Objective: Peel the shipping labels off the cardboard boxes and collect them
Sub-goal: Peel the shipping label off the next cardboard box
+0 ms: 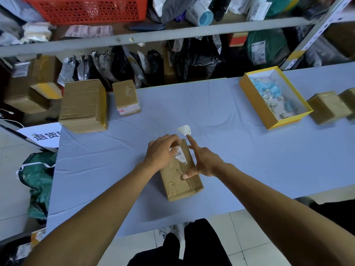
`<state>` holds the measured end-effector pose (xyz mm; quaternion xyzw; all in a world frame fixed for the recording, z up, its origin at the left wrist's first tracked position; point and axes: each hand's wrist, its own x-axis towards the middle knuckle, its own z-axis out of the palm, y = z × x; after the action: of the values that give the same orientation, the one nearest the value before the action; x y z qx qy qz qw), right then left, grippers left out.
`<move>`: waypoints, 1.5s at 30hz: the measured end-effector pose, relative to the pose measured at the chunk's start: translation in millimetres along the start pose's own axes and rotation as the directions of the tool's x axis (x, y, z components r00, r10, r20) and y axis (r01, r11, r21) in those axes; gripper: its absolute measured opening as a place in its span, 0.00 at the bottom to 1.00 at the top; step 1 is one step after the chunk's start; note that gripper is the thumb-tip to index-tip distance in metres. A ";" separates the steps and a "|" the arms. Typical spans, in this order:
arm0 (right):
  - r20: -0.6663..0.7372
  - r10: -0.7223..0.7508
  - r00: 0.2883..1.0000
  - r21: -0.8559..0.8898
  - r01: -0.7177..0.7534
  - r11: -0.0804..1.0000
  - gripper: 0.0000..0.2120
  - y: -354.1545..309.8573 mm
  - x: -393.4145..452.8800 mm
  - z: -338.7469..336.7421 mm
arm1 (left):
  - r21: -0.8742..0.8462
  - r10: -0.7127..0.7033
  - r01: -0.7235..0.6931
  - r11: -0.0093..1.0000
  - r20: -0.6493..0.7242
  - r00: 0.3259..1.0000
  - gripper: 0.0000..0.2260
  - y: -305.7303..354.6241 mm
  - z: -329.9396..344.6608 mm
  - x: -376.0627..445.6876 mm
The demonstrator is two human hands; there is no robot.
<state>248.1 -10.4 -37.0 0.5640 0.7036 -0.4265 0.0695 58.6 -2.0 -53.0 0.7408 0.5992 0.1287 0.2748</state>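
**Hands pin a box, a torn scrap on one fingertip**

Pressing down, the left hand (160, 153) lies curled over the far end of a brown box (181, 174) at table centre, fingers closed onto the box top and covering part of its label (179, 155). The right hand (201, 162) is spread open against the box's right side, thumb on the top face, index finger raised toward 12 o'clock with a white scrap (184, 130) stuck to its tip, clear of the box. The table (240, 150), under a pale blue cloth, carries a large box (83, 106) at 10 o'clock with a smaller one (126, 97) just beside it. A yellow tray (251, 99) of paper bits sits at 2 o'clock; two more boxes (326, 107) stand at 3 o'clock. The barcoded label remnant clings to the centre box's far end, partly torn away.
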 end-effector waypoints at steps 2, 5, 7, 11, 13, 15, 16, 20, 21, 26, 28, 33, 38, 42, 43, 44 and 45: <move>0.006 0.008 1.000 -0.002 -0.008 1.000 0.68 -0.5 -0.6 0.4 | 0.028 0.011 -0.011 1.000 0.005 1.000 0.02 0.6 -0.2 3.4; 0.009 0.024 1.000 0.000 -0.024 1.000 0.68 -1.0 0.6 -0.4 | 0.026 -0.004 0.004 1.000 -0.002 1.000 0.06 1.5 1.1 6.6; 0.006 0.029 1.000 0.001 -0.029 1.000 0.68 -1.2 1.4 -0.5 | 0.034 -0.028 0.028 0.999 -0.004 1.000 0.08 2.3 2.3 7.7; 0.015 0.029 0.999 0.010 -0.029 1.000 0.68 -1.4 1.9 0.4 | 0.044 -0.035 0.034 0.998 0.005 0.999 0.07 0.2 1.7 8.0; 0.005 0.028 1.000 0.014 -0.029 0.999 0.69 -1.8 1.5 0.7 | 0.025 -0.024 0.024 0.999 0.014 1.000 0.07 -0.7 -1.0 6.9; -0.014 0.031 0.999 0.009 -0.031 0.999 0.69 -1.7 0.7 0.6 | -0.003 -0.005 0.005 1.000 0.009 1.000 0.07 -1.3 -2.6 5.8; -0.025 0.031 0.999 0.002 -0.031 1.000 0.69 -2.1 -0.4 0.4 | -0.016 0.012 -0.012 1.000 0.001 1.000 0.07 -1.5 -2.9 5.6; -0.070 0.018 0.997 -0.051 -0.021 0.998 0.69 -3.9 -4.3 0.5 | -0.152 0.029 -0.031 0.988 -0.019 0.999 0.04 -6.9 -4.1 6.4; -0.082 0.002 0.997 -0.074 -0.008 0.997 0.68 -4.9 -5.7 0.7 | -0.194 0.022 -0.022 0.981 -0.004 1.000 0.05 -8.3 -5.6 6.8; -0.202 -0.245 0.948 -0.278 0.184 0.943 0.64 -9.9 -19.3 5.0 | -0.166 -0.022 0.030 0.986 0.055 0.998 0.04 -7.8 -6.4 11.0; -0.206 -0.238 0.949 -0.212 0.194 0.958 0.60 -9.8 -25.0 9.5 | -0.189 -0.050 0.061 0.980 0.065 0.997 0.02 -9.1 -5.0 10.8; -0.209 -0.164 0.964 -0.190 0.124 0.974 0.61 -9.9 -24.5 13.7 | -0.200 -0.006 -0.006 0.980 -0.057 0.998 0.03 -6.5 -3.2 1.4; -0.218 -0.141 0.966 -0.206 0.096 0.974 0.62 -9.2 -21.5 15.9 | -0.160 0.048 -0.057 0.985 -0.057 0.997 0.03 -6.3 -5.5 -4.2; -0.216 -0.142 0.966 -0.197 0.100 0.975 0.63 -6.1 -20.8 16.4 | -0.130 0.056 -0.054 0.990 0.011 0.998 0.04 -4.0 -10.3 -1.9; -0.217 -0.140 0.966 -0.195 0.097 0.976 0.63 -5.6 -20.6 16.1 | -0.118 0.057 -0.052 0.992 0.033 0.998 0.05 -3.0 -11.1 -1.7; -0.217 -0.136 0.967 -0.193 0.094 0.977 0.63 -5.6 -20.4 16.1 | -0.106 0.058 -0.052 0.993 0.052 0.997 0.06 -2.3 -11.9 -1.5; -0.218 -0.134 0.967 -0.193 0.092 0.977 0.63 -5.8 -20.4 16.0 | -0.098 0.059 -0.052 0.994 0.069 0.996 0.06 -1.9 -13.0 -1.6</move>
<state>244.2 -36.3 -32.2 0.5596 0.7741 -0.2958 0.0144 49.9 0.0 -43.2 0.7471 0.5614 0.1385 0.3278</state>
